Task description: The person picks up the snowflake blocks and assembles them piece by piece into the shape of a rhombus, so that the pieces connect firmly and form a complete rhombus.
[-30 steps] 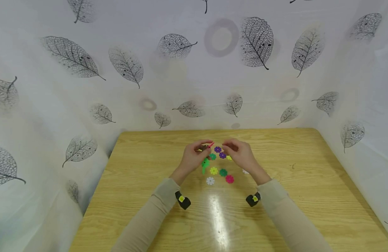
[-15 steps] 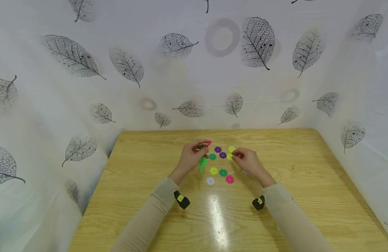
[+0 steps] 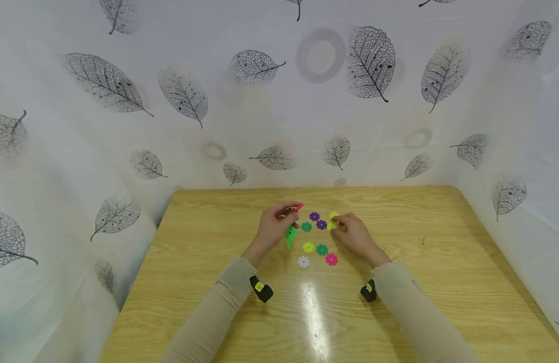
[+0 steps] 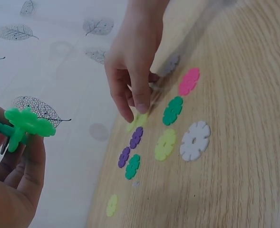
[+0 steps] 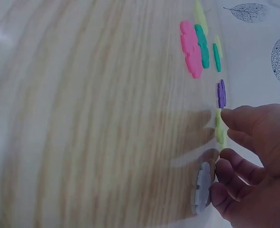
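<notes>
The left hand [image 3: 272,227] has its grip clamped on a bright-green assembly of interlocked, notched plastic discs [image 4: 28,121], a pink plastic piece [image 3: 299,207] showing at its fingertips, above the wood-grain bench [image 3: 193,277]. The right hand [image 3: 357,237] keeps its grip slightly apart, fingertips at two yellow flower-shaped plastic discs [image 3: 331,226] on the bench, beside two purple ones [image 3: 321,225].

green notched discs [image 4: 28,121]: joined at angles, gripped by left hand [image 3: 272,227], clear of tabletop [image 3: 215,227] | pink disc [image 3: 299,206]: seen edge-on, at the same hand's fingertips | two yellow discs [image 3: 334,215]: on tabletop, partly hidden by right hand [image 3: 355,234], contact unclear | two purple discs [image 3: 321,225]: flat, just beside the yellow
</notes>
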`<control>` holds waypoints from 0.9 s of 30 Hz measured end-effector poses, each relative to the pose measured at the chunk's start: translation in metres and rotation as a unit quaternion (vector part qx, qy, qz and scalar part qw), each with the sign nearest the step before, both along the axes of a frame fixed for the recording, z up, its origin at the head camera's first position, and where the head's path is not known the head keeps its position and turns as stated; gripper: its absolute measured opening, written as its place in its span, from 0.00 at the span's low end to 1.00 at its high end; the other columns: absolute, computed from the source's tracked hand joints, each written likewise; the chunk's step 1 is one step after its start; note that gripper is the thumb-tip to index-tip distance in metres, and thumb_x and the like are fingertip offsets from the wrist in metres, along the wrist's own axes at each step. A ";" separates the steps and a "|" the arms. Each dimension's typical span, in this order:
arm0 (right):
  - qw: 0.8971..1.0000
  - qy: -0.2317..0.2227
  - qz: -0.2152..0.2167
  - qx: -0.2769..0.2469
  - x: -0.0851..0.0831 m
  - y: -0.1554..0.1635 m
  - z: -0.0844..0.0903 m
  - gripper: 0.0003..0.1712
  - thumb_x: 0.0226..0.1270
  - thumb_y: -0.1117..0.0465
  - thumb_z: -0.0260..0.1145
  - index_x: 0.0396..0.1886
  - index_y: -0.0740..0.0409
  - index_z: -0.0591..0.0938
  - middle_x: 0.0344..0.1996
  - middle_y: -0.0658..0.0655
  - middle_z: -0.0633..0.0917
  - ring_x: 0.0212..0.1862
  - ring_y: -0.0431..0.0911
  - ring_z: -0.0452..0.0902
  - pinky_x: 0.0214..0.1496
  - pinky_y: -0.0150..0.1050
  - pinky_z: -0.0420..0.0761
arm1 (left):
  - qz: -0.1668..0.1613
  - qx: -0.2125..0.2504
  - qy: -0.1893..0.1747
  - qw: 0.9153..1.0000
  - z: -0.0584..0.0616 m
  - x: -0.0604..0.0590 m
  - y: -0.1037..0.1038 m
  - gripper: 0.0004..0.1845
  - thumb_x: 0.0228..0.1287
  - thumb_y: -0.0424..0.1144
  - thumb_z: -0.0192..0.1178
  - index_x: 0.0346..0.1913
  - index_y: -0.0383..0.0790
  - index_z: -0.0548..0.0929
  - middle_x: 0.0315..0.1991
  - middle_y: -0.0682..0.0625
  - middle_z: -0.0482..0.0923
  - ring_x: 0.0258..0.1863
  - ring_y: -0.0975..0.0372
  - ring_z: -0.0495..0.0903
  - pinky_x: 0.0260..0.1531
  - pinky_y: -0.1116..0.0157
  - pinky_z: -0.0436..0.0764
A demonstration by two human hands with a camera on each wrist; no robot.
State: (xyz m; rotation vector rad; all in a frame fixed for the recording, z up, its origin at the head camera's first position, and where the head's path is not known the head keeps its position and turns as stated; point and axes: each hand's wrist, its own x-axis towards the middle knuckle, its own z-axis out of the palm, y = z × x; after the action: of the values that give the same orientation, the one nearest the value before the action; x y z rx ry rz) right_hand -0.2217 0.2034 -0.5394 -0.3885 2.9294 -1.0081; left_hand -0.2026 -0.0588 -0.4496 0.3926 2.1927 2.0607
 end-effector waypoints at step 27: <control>1.000 -0.020 -0.005 0.009 0.001 -0.003 0.004 0.21 0.68 0.60 0.67 0.56 0.66 0.81 0.35 0.57 0.76 0.35 0.48 0.69 0.38 0.42 0.75 | 0.006 0.008 0.002 1.000 -0.021 -0.011 -0.001 0.22 0.66 0.31 0.65 0.63 0.37 0.80 0.42 0.35 0.80 0.29 0.55 0.85 0.24 0.72 0.82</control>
State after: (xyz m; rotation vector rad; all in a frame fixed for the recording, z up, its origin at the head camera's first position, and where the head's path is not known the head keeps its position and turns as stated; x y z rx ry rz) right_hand -0.2210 0.2001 -0.5359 -0.3477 2.9060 -0.9767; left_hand -0.2140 -0.0596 -0.4705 0.3853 2.1876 2.0858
